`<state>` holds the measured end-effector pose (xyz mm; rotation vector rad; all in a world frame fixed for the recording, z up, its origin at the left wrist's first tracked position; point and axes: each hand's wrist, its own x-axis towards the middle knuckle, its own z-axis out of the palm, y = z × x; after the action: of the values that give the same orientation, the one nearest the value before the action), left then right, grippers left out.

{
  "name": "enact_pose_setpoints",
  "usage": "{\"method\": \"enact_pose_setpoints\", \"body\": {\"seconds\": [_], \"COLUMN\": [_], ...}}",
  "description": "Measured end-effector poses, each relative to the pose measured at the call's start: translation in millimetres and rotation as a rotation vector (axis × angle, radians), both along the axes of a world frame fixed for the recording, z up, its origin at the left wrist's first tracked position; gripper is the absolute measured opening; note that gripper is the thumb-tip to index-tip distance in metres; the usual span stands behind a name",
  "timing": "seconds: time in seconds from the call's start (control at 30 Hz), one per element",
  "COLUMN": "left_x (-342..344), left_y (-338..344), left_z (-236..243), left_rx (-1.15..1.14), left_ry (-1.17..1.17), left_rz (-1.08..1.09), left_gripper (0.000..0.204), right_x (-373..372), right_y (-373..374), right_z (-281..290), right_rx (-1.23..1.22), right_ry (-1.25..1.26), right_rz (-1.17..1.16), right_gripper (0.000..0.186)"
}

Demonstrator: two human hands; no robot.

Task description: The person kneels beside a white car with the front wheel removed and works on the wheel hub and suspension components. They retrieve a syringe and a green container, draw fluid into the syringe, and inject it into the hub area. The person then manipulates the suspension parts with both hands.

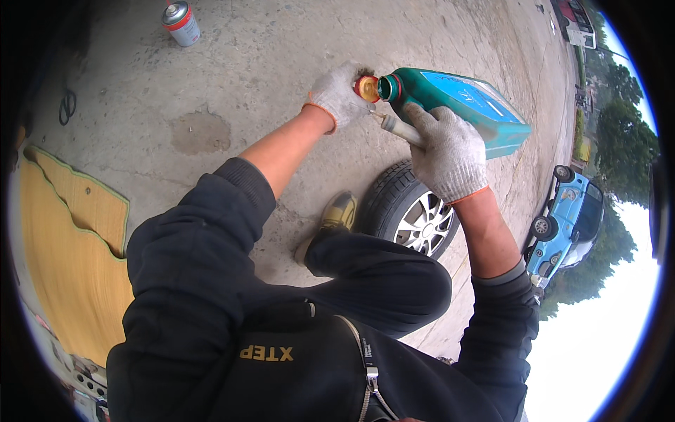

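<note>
My left hand [341,95], in a whitish knit glove with an orange cuff, pinches a small red cap [366,88] with a yellowish inside. The cap sits right by the uncapped mouth of a green plastic jug [503,141] with a blue label. The jug is tilted, its mouth pointing left toward the cap. My right hand [450,151], gloved the same way, is closed around the jug's near side. It also grips a syringe [402,129], whose thin tip points toward my left hand. Whether liquid is flowing from the jug, I cannot make out.
A wheel with a tyre [387,200] lies on the concrete beside my shoe [339,211]. A spray can [182,24] stands at the far left. A tan mat [63,239] is at left, with a dark loop [67,107] beyond it. A blue vehicle [562,225] is at right.
</note>
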<state>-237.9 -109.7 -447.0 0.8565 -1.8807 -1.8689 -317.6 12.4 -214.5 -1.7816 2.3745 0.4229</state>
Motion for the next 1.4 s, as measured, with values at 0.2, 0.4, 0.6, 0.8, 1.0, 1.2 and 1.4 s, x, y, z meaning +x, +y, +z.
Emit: {"method": "enact_pose_setpoints", "body": {"seconds": [0.2, 0.4, 0.6, 0.8, 1.0, 1.2, 1.4], "left_x": [9.7, 20.4, 28.2, 22.5, -2.5, -18.3, -19.8], "left_y": [-22.9, -55.7, -78.8, -91.7, -89.6, -79.9, -82.0], "left_z": [12.4, 34.6, 60.2, 78.2, 102.1, 115.7, 107.5], "left_rx": [0.091, -0.004, -0.179, -0.412, -0.682, -0.762, -0.708], "left_ry": [0.052, -0.055, -0.189, -0.179, -0.269, -0.385, -0.311], "left_rz": [-0.022, -0.039, -0.021, 0.048, 0.052, 0.012, 0.003], "left_gripper": [0.065, 0.068, 0.071, 0.071, 0.074, 0.074, 0.072], "right_x": [-10.5, -40.5, -59.4, -65.5, -67.6, -75.0, -81.1], "right_y": [8.8, 19.5, 22.3, 15.0, 14.0, 22.0, 29.6], "right_z": [-7.2, -32.0, -88.9, -96.3, -95.0, -102.3, -107.3], "right_rx": [-0.208, -0.291, -0.544, -0.548, -0.536, -0.546, -0.538], "right_ry": [-0.206, -0.61, -0.932, -1.039, -1.062, -1.119, -1.113], "right_rz": [-0.208, -0.712, -0.816, -0.827, -0.817, -0.8, -0.798], "right_gripper": [0.043, 0.04, 0.049, 0.051, 0.051, 0.051, 0.051]}}
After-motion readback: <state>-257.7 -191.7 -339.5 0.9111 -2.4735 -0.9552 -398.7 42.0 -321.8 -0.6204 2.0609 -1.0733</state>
